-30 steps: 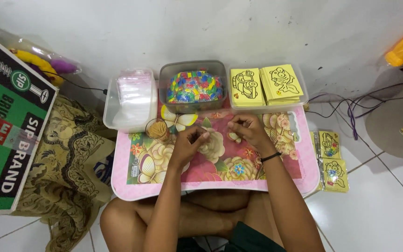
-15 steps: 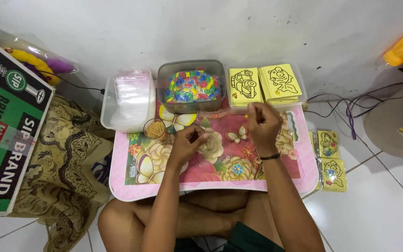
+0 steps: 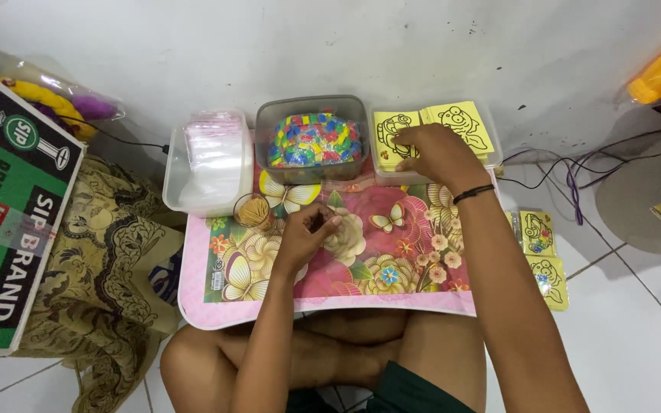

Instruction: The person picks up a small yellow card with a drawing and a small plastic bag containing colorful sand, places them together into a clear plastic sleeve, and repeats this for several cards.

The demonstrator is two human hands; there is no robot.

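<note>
Two hands were in view over a pink floral surface [image 3: 392, 294] on the person's lap. At far left lay a green and black carton [image 3: 9, 222] on patterned cloth [image 3: 109, 268]. Next stood a clear tub of plastic bags [image 3: 208, 160], then a small round cup [image 3: 252, 210]. The left hand [image 3: 307, 237] rested on the surface, fingers curled closed; whether it gripped anything could not be told. Behind it stood a tub of coloured pieces [image 3: 314, 140]. The right hand [image 3: 437, 157] lay palm down on the stack of yellow picture cards [image 3: 460, 122] in the rightmost tub, fingers pressing the left card. Further yellow cards [image 3: 541, 256] lay on the floor.
</note>
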